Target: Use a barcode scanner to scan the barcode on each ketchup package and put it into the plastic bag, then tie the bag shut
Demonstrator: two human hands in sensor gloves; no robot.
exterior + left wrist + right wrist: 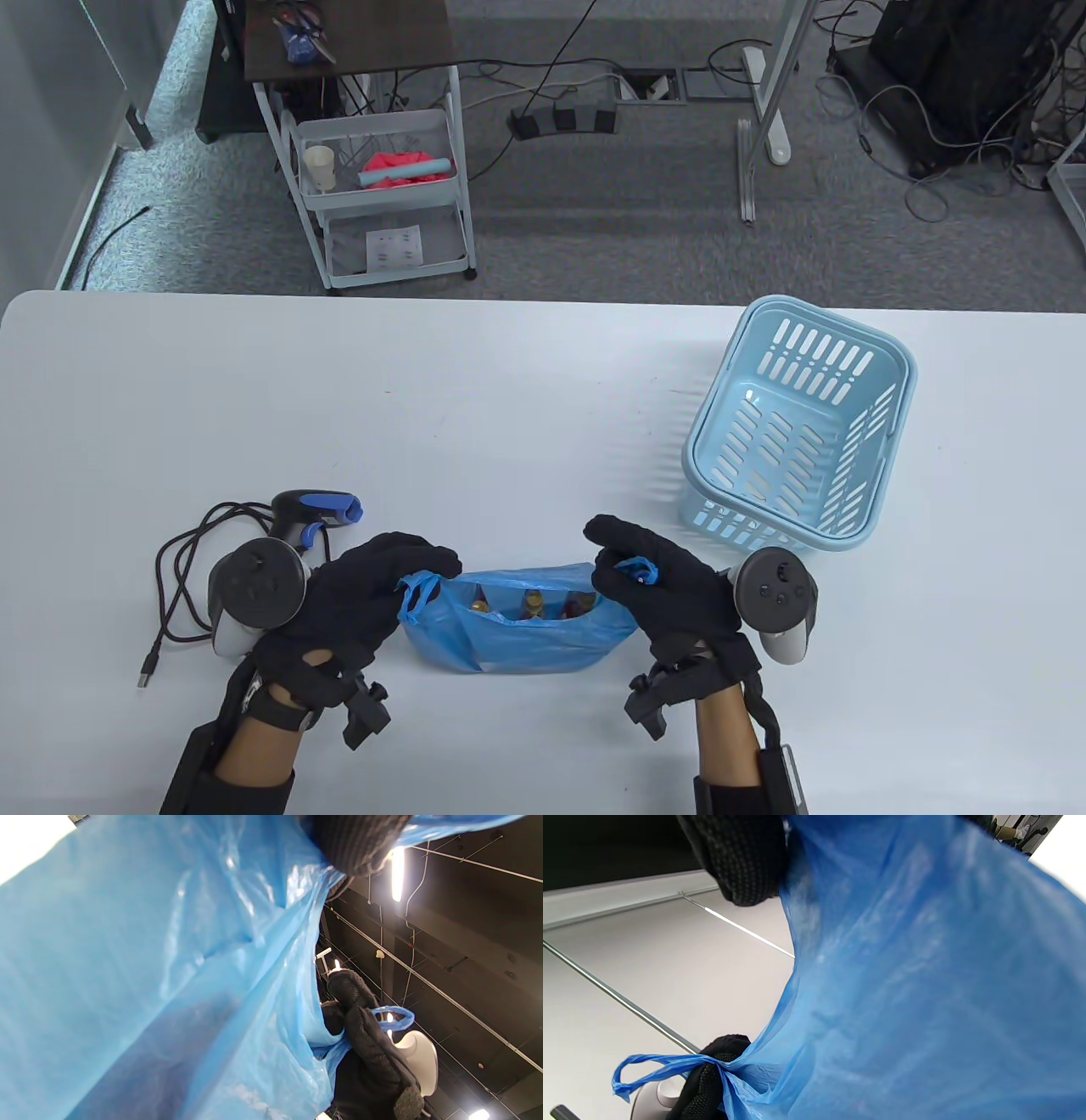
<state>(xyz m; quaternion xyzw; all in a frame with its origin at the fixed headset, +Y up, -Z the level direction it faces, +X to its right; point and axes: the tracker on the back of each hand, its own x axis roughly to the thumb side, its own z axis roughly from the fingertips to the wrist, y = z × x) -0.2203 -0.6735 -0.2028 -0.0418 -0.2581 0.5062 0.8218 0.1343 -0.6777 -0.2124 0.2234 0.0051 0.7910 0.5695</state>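
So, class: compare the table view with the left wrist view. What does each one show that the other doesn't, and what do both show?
Only the table view shows the scanner with its cable, the empty basket, the table and the packages inside the bag's open mouth.

Only the left wrist view shows the ceiling lights overhead and the bag's wall close up.

Both show the blue bag, with the left hand and right hand each gripping a handle.

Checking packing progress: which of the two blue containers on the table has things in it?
The blue plastic bag, held open between both hands, with packages inside. The slotted blue basket at the far right looks empty.
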